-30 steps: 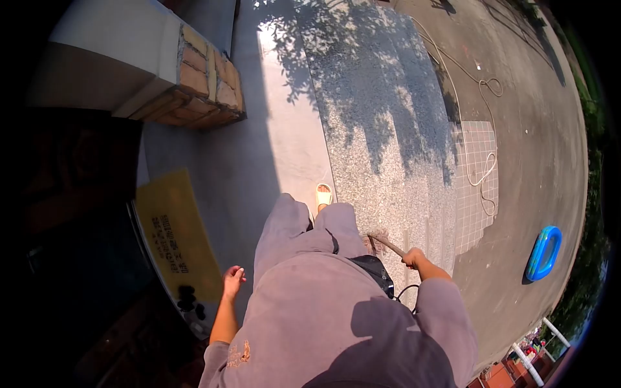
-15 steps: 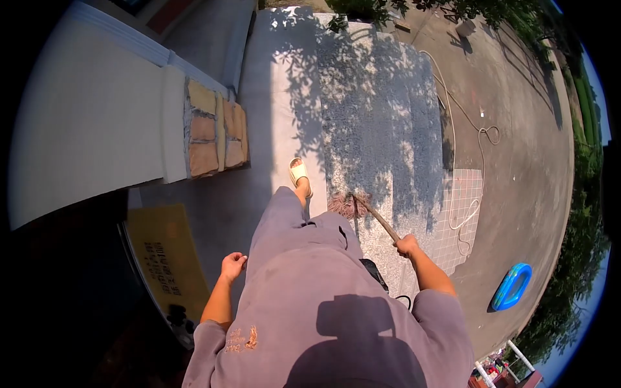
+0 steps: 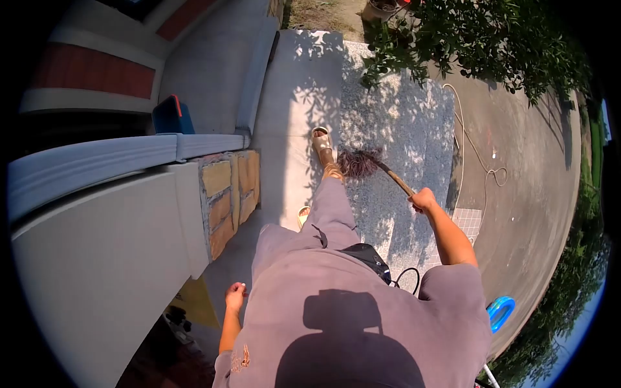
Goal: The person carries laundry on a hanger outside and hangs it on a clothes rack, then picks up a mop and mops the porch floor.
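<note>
My right hand (image 3: pixel 424 198) grips the wooden handle of a broom (image 3: pixel 392 177). Its dark bristle head (image 3: pixel 356 163) points forward over the speckled granite step, just right of my leading sandal (image 3: pixel 321 142). My left hand (image 3: pixel 235 297) hangs at my side, fingers loosely curled with nothing in them, close to the base of a pillar. I wear grey clothes, and a black pouch (image 3: pixel 369 256) sits at my waist.
A white pillar with stone cladding (image 3: pixel 229 191) rises close on my left. A blue box (image 3: pixel 172 115) sits behind its ledge. A hose (image 3: pixel 475 152) trails over the pavement at right, near a blue ring (image 3: pixel 499 310). Shrubs (image 3: pixel 479 39) stand ahead.
I have walked forward along the walkway and my view has lifted. My right hand has swung the broom head forward and up. The pillar is now beside me; the yellow mat is mostly out of view.
</note>
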`<action>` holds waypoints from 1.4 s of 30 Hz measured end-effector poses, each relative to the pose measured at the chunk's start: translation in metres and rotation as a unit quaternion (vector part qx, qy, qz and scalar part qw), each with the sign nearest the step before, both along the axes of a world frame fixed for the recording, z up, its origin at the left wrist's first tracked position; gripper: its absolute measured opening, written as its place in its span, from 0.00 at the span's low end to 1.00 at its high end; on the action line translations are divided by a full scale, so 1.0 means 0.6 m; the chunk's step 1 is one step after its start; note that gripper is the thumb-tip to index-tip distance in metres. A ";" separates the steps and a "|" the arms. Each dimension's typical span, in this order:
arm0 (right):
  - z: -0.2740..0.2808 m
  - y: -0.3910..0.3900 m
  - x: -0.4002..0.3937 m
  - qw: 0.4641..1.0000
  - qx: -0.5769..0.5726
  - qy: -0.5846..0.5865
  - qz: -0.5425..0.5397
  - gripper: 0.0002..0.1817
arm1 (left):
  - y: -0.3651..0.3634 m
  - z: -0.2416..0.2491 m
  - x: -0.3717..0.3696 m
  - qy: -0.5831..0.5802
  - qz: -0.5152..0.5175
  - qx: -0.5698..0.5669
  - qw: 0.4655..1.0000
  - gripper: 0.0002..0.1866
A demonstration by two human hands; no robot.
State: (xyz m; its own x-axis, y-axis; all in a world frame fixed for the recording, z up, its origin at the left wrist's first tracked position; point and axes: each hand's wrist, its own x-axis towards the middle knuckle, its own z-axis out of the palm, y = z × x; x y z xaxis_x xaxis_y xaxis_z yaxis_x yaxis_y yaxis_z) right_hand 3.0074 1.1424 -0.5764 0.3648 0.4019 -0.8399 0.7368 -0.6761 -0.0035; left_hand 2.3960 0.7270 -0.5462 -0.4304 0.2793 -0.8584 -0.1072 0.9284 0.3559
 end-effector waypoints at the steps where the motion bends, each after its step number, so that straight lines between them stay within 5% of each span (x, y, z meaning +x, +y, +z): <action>1: 0.000 0.041 0.000 0.998 0.010 0.017 -0.058 0.12 | 0.027 -0.003 0.017 0.004 0.019 -0.001 1.000 0.06; 4: -0.022 0.206 -0.016 0.993 0.015 0.048 -0.108 0.14 | 0.090 0.032 0.069 0.003 0.081 -0.062 0.995 0.05; 6: -0.047 0.301 -0.016 0.991 0.041 0.051 -0.118 0.16 | 0.165 0.044 0.099 -0.038 0.006 -0.086 0.996 0.05; 10: -0.129 0.552 -0.050 0.986 0.084 0.088 -0.112 0.15 | 0.377 0.123 0.134 -0.004 0.064 -0.047 0.997 0.06; 15: -0.278 0.724 -0.135 0.971 0.211 -0.003 0.113 0.14 | 0.443 0.104 0.115 0.001 0.091 -0.072 0.993 0.08; 19: -0.337 0.648 -0.198 0.918 0.321 -0.073 0.220 0.22 | 0.514 0.118 0.115 0.001 0.085 -0.082 0.993 0.09; 21: -0.256 0.570 -0.187 0.956 0.280 -0.014 0.088 0.18 | 0.525 0.107 0.118 0.004 0.099 -0.083 0.992 0.09; 23: -0.262 0.455 -0.105 0.955 0.281 -0.010 0.094 0.13 | 0.543 0.100 0.125 0.010 0.085 -0.074 0.994 0.10; 24: -0.178 0.416 -0.083 0.929 0.294 0.028 0.223 0.12 | 0.532 0.083 0.126 0.002 0.084 -0.065 0.994 0.12; 25: -0.058 0.413 -0.123 0.977 0.192 0.092 -0.004 0.12 | 0.521 0.065 0.125 -0.002 0.084 -0.056 0.995 0.13; 26: -0.051 0.351 -0.074 0.970 0.196 0.133 -0.049 0.12 | 0.528 0.059 0.127 -0.003 0.072 -0.060 0.996 0.14; 29: 0.087 0.266 -0.034 0.971 0.199 0.085 0.105 0.12 | 0.573 0.047 0.122 -0.004 0.057 -0.060 0.997 0.15; 32: 0.066 0.206 0.003 0.987 0.107 0.104 0.057 0.13 | 0.611 0.046 0.127 -0.007 0.045 -0.044 0.998 0.15; 34: -0.024 0.207 0.027 0.990 -0.002 0.079 0.121 0.18 | 0.628 0.034 0.125 -0.008 0.050 -0.028 0.998 0.15; 38: -0.112 0.288 -0.029 0.987 0.073 0.070 0.125 0.15 | 0.622 0.049 0.110 0.016 0.069 -0.016 0.997 0.15; 41: -0.309 0.315 -0.005 0.972 0.099 0.198 -0.083 0.12 | 0.634 0.097 0.100 0.036 0.036 -0.042 0.998 0.14; 42: -0.258 0.398 -0.079 0.991 0.071 0.046 0.107 0.27 | 0.640 0.106 0.098 0.043 0.027 -0.073 0.996 0.14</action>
